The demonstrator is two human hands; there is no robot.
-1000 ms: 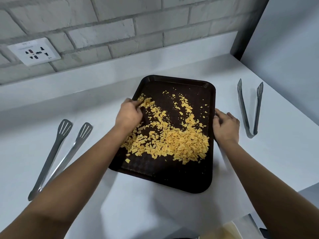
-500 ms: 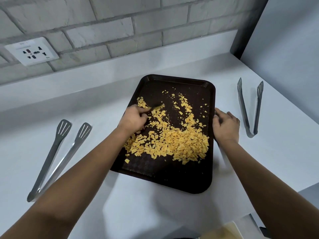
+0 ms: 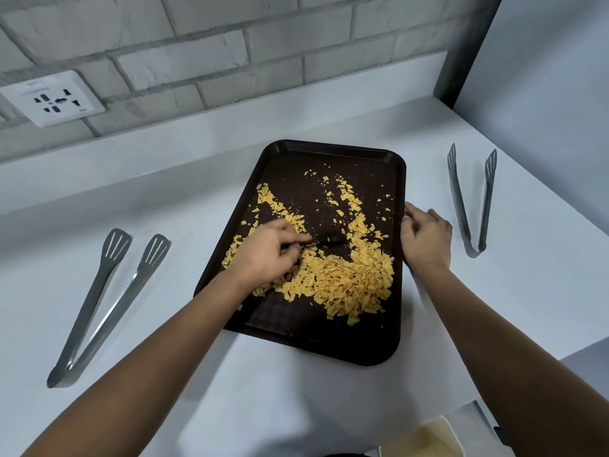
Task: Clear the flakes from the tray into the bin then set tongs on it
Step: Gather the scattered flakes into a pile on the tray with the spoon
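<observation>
A dark brown tray point(image 3: 333, 344) lies on the white counter, slightly skewed. Yellow flakes point(image 3: 349, 278) are heaped in its near-right part, with thinner trails toward the far side. My left hand point(image 3: 267, 255) hovers over the tray's left half, fingers closed on a small dark brush-like tool point(image 3: 331, 239) whose tip touches the flakes; the tool is blurred. My right hand point(image 3: 426, 240) holds the tray's right rim. One pair of metal tongs point(image 3: 105, 305) lies to the left of the tray, another pair point(image 3: 471, 199) to the right. A pale bin point(image 3: 425, 438) shows at the bottom edge.
A grey brick wall with a white socket plate point(image 3: 52, 98) runs behind the counter. A grey panel point(image 3: 543, 77) stands at the right. The counter's front-right corner drops off near the bin.
My left hand has swept from the tray's far-left part toward me and to the right, dragging flakes into the heap. My right hand has stayed on the rim.
</observation>
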